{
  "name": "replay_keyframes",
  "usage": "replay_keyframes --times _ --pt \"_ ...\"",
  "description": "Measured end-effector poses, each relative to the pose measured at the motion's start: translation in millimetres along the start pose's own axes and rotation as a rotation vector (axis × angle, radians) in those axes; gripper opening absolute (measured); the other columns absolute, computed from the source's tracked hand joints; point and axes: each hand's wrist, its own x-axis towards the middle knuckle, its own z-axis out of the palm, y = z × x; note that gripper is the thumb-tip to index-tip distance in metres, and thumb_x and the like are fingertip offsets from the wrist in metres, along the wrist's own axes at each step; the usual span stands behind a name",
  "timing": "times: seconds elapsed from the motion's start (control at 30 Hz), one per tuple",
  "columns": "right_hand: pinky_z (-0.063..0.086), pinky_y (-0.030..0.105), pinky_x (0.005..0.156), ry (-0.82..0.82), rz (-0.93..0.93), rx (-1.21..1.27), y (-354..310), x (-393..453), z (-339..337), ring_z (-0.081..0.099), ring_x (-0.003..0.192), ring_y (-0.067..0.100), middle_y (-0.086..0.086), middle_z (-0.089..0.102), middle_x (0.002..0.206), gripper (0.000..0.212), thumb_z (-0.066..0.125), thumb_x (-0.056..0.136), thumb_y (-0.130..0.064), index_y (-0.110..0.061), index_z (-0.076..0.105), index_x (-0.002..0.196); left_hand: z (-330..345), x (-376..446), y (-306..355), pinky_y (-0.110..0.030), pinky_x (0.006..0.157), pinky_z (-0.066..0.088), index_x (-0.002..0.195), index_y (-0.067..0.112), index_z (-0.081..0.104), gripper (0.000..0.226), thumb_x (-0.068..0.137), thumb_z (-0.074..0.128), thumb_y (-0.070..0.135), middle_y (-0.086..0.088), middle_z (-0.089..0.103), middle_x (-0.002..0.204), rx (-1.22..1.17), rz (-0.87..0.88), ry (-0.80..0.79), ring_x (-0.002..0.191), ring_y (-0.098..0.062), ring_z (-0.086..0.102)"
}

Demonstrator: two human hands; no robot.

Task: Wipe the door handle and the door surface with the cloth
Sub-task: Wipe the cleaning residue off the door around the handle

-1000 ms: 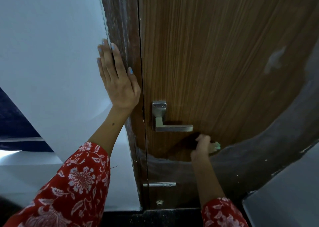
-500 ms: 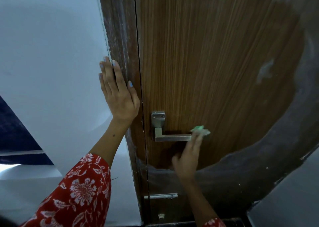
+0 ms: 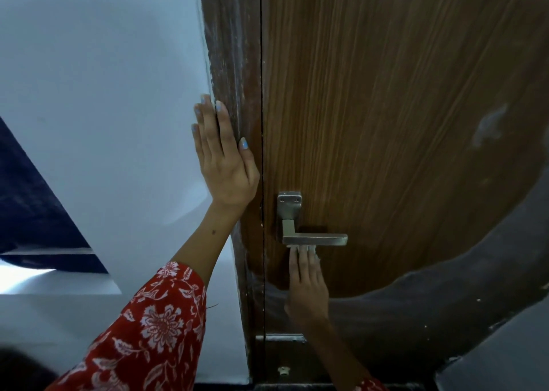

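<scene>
A brown wood-grain door [image 3: 386, 108] fills the upper right. Its silver lever handle [image 3: 315, 239] sits at mid-height, with a square plate above it. My right hand [image 3: 307, 283] reaches up from below, fingers pressed against the underside of the lever near its left end. A little pale cloth [image 3: 315, 253] shows at the fingertips; most of it is hidden under the hand. My left hand [image 3: 222, 158] lies flat, fingers together, across the white wall and the dark door frame [image 3: 234, 63], holding nothing.
A white wall [image 3: 104, 93] takes up the left side. A pale smudge [image 3: 487, 126] marks the door at right. A small metal plate [image 3: 282, 337] and a floor stop [image 3: 282, 370] sit low by the frame. Dark grey flooring curves around the door's bottom.
My right hand has moved from below the lever's right tip leftwards and now presses the cloth under the lever near its inner end. My left hand stays on the frame.
</scene>
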Motion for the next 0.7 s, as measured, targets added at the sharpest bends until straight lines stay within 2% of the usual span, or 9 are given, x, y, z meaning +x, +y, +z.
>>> replay_keyframes --times 0.1,0.2,0.33,0.37,0.4,0.47,0.53,0.6,0.7 --pt "0.025 0.044 0.108 -0.063 -0.164 -0.060 -10 -1 11 0.033 0.135 0.026 0.011 0.040 0.146 0.116 0.085 0.042 -0.022 -0.010 0.030 0.143 0 1 0 -0.042 0.120 0.012 0.142 -0.008 0.028 0.048 0.100 0.031 0.015 -0.032 0.030 0.147 -0.037 -0.012 0.031 0.144 -0.037 0.020" --pt "0.022 0.044 0.110 -0.179 -0.285 -0.129 -19 -3 24 0.033 0.137 0.026 0.010 0.031 0.151 0.114 0.083 0.046 -0.030 -0.009 0.028 0.144 -1 0 0 -0.040 0.121 0.010 0.143 -0.004 0.026 0.048 0.098 0.034 0.010 -0.031 0.031 0.148 -0.062 -0.032 0.042 0.144 -0.027 0.015" --pt "-0.007 0.045 0.112 -0.305 -0.362 -0.296 -19 -16 51 -0.007 0.143 0.028 0.011 -0.022 0.152 0.117 0.075 0.065 -0.037 -0.009 -0.004 0.146 -1 0 0 -0.040 0.121 0.010 0.143 -0.003 0.026 0.053 0.092 0.038 0.004 -0.031 0.031 0.148 -0.056 -0.048 0.037 0.144 -0.025 0.014" --pt "-0.005 0.045 0.113 -0.291 -0.349 -0.316 -21 -16 52 -0.006 0.143 0.028 0.011 -0.020 0.153 0.116 0.076 0.064 -0.039 -0.009 0.000 0.147 -1 0 0 -0.040 0.121 0.010 0.143 -0.003 0.026 0.053 0.091 0.039 0.004 -0.031 0.031 0.148 -0.057 -0.049 0.035 0.144 -0.024 0.013" --pt "0.004 0.044 0.114 -0.256 -0.328 -0.305 -24 -14 51 0.003 0.144 0.028 0.011 -0.008 0.155 0.114 0.077 0.060 -0.039 -0.009 0.010 0.147 -1 0 0 -0.040 0.121 0.009 0.143 -0.002 0.026 0.053 0.091 0.038 0.004 -0.031 0.031 0.148 -0.062 -0.050 0.034 0.145 -0.023 0.013" --pt "0.019 0.044 0.112 -0.105 -0.282 -0.181 -35 -5 41 0.022 0.141 0.027 0.011 0.020 0.154 0.103 0.077 0.058 -0.032 -0.009 0.026 0.144 -1 1 -1 -0.040 0.121 0.010 0.142 -0.004 0.028 0.050 0.093 0.036 0.006 -0.031 0.031 0.147 -0.087 -0.054 0.047 0.146 -0.020 0.010" --pt "0.022 0.046 0.111 0.071 -0.254 -0.090 -49 11 26 0.033 0.137 0.027 0.012 0.035 0.149 0.087 0.071 0.065 -0.024 -0.008 0.034 0.142 -1 1 -3 -0.040 0.121 0.010 0.140 -0.007 0.032 0.047 0.094 0.034 0.006 -0.031 0.033 0.146 -0.120 -0.057 0.067 0.146 -0.017 0.010" --pt "0.021 0.047 0.110 0.209 -0.218 -0.025 -63 25 11 0.037 0.135 0.027 0.012 0.041 0.146 0.079 0.068 0.069 -0.025 -0.007 0.037 0.140 -2 1 -3 -0.039 0.121 0.011 0.138 -0.009 0.034 0.047 0.094 0.035 0.003 -0.032 0.034 0.145 -0.139 -0.063 0.075 0.146 -0.015 0.009" --pt "0.016 0.039 0.115 0.377 -0.184 0.095 -78 43 -8 0.027 0.139 0.024 0.012 0.035 0.148 0.070 0.058 0.081 -0.021 -0.006 0.029 0.143 -2 1 -3 -0.038 0.121 0.011 0.137 -0.011 0.037 0.047 0.091 0.038 -0.001 -0.033 0.036 0.144 -0.144 -0.073 0.087 0.146 -0.013 0.009"
